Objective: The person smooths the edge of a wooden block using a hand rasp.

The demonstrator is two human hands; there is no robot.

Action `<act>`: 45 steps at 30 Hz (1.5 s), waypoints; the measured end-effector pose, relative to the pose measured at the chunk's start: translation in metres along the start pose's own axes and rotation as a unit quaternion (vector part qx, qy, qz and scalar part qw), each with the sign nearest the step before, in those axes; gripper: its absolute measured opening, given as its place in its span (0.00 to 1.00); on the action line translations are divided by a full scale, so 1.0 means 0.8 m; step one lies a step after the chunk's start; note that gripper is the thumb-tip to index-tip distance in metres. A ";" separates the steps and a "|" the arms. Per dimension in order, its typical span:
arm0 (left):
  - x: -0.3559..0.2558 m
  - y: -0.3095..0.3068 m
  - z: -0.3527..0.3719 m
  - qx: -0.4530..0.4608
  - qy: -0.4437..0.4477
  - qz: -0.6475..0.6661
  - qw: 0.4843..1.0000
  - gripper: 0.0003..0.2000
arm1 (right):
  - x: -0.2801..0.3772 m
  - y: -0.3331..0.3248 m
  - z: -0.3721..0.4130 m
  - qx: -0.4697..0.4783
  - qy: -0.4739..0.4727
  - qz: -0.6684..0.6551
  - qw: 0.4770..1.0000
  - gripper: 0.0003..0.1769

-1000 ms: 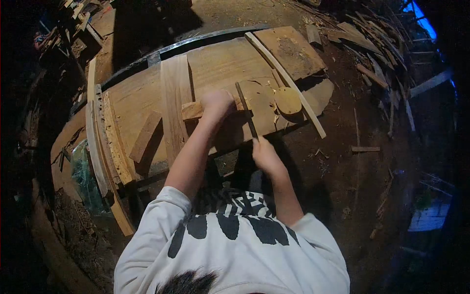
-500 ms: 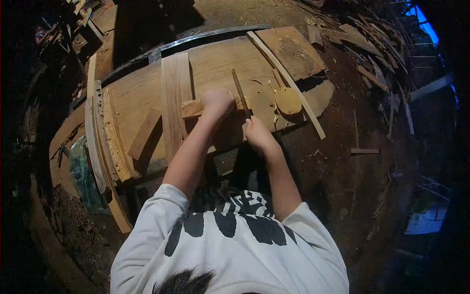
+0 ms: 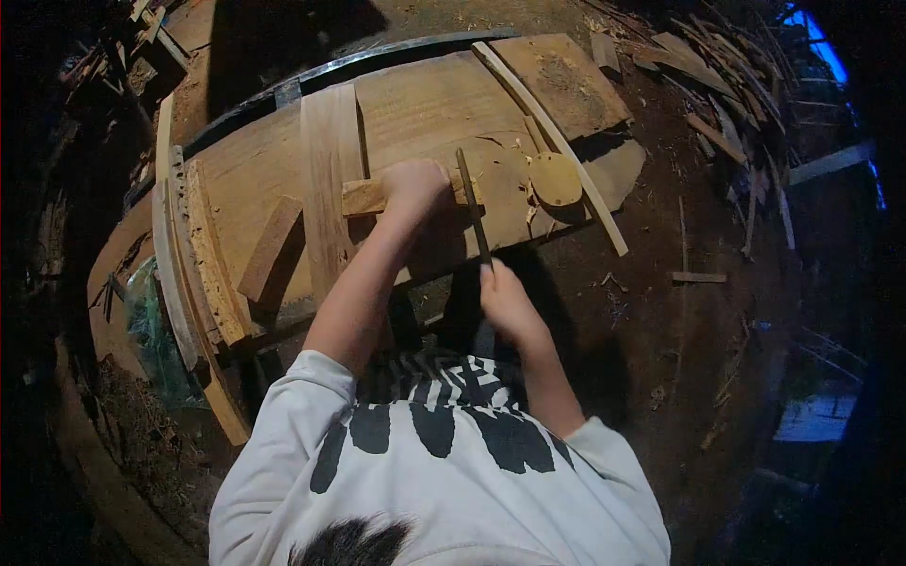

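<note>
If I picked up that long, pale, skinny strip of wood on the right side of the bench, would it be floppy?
The strip is probably fairly stiff, being wood, though its thinness might let it bend slightly. It looks narrow, so likely light. Its near end pokes past the bench, so pushing down there might tip it.

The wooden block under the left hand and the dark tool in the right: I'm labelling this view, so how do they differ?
The block is pale and thick; the tool is dark and slender.
The block lies sideways across the bench; the tool points away from the person.
The left hand covers the block's middle, while the right hand grips the tool's near end.
Both are longer than wide.
</note>
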State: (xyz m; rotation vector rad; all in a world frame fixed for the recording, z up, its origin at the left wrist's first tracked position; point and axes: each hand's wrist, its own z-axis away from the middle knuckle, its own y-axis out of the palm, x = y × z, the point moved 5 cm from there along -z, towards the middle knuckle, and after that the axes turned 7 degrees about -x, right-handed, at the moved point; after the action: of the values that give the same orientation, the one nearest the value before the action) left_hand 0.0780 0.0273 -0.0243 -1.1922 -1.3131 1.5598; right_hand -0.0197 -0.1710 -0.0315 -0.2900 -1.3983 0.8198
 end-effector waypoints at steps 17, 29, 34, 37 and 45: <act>0.001 -0.004 -0.001 -0.008 -0.039 0.053 0.998 0.19 | -0.025 0.004 0.040 0.015 0.082 -0.010 0.997 0.15; -0.002 -0.005 -0.001 -0.016 -0.017 -0.004 1.000 0.16 | 0.015 0.001 -0.011 -0.017 0.005 -0.025 1.000 0.16; -0.001 -0.004 0.000 -0.025 -0.005 0.016 1.000 0.16 | -0.017 -0.011 0.062 0.014 0.086 -0.006 0.996 0.16; 0.000 0.002 -0.002 -0.043 0.003 0.015 0.999 0.15 | -0.023 -0.008 0.049 -0.009 0.073 -0.006 0.997 0.14; -0.005 -0.016 0.005 -0.079 -0.019 -0.010 0.997 0.17 | -0.011 0.018 -0.065 0.067 0.073 -0.054 0.994 0.18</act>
State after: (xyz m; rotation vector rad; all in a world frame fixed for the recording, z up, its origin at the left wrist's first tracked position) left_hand 0.0748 0.0248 -0.0108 -1.2472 -1.4905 1.4939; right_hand 0.0247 -0.1526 -0.0571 -0.1654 -1.2056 0.7838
